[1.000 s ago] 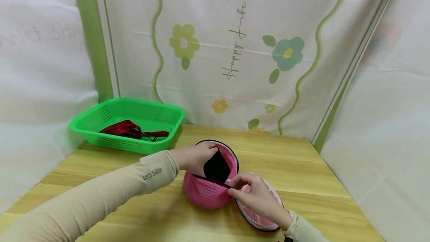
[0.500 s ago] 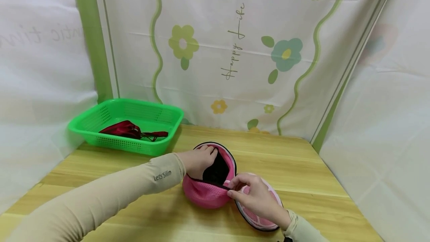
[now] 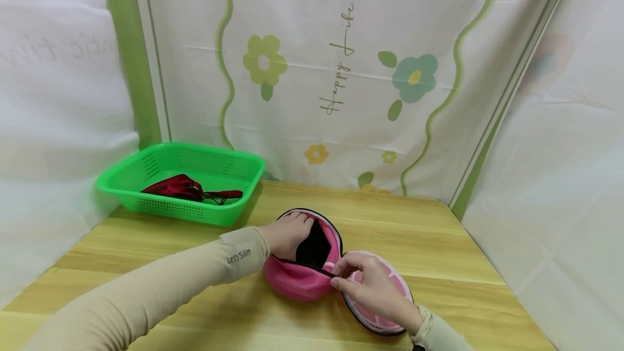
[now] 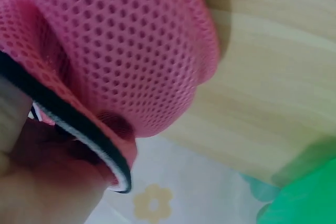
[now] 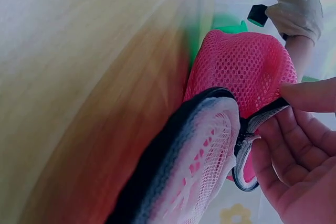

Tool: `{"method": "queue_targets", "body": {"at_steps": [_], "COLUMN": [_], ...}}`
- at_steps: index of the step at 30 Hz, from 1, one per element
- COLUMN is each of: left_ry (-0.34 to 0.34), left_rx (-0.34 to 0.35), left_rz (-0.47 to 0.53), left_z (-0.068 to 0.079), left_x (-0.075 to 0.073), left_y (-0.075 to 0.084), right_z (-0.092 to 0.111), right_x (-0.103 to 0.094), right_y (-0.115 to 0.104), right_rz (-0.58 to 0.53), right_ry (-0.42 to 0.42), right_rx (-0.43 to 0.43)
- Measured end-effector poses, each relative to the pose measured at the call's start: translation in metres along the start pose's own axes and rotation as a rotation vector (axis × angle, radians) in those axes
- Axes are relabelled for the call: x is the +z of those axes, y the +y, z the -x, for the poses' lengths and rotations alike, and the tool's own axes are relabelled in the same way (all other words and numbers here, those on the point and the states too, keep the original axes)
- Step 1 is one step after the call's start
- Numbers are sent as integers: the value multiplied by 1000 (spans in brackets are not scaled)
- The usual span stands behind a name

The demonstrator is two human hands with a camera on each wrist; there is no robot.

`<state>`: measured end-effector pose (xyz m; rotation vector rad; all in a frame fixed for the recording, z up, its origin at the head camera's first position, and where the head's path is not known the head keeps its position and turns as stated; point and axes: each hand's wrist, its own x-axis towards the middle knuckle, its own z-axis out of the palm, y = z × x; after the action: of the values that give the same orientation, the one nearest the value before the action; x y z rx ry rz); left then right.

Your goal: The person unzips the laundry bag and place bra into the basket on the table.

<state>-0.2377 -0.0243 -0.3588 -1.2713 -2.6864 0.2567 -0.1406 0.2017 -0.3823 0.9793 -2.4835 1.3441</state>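
Note:
A pink mesh laundry bag (image 3: 299,281) with black-trimmed edges stands unzipped on the table, its round lid (image 3: 385,291) folded out to the right. Black cloth (image 3: 313,245) lies inside it. My left hand (image 3: 287,234) reaches over the rim into the bag, its fingertips hidden within; the left wrist view has the mesh wall (image 4: 131,40) close up beside that hand (image 4: 47,182). With thumb and fingers, my right hand (image 3: 368,283) pinches the black-edged rim near the lid's hinge. The right wrist view shows this right hand (image 5: 299,150) at the trim (image 5: 268,113).
At the back left sits a green perforated basket (image 3: 234,211) holding a dark red cloth item (image 3: 177,187) with thin straps. The wooden table (image 3: 414,226) meets a flower-printed curtain (image 3: 292,107) behind, with white curtains on both sides.
My left hand has moved slightly toward me and deeper into the bag, and the rim has tilted a little. The right hand keeps its pinch on the rim.

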Motion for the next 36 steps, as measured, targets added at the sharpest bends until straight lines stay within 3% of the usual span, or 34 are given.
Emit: {"method": "queue_targets", "body": {"at_steps": [5,10,15,21,26,33,36], "left_ry": [43,14,-21,35,57,-61,-45], "left_rx": [38,4,-6,32,74,39,62], "left_rz": [62,78,17,-50,-35,-23,-36], "left_z": [1,1,1,2,2,4,4], "left_x": [5,5,3,5,7,5,4], "left_y": [-4,-3,1,7,8,12,11], "right_z": [-2,-2,-2,-1,0,-1,-1], "right_x": [-1,0,0,0,0,0,0], "right_y": [-2,-2,-1,1,0,-1,-1], "right_rz": [-5,-14,-20,-21,-15,-22,-22], "right_ry": [-12,-26,-41,-38,-42,-42,-38], "right_rx": [45,56,59,39,58,68,48]}}
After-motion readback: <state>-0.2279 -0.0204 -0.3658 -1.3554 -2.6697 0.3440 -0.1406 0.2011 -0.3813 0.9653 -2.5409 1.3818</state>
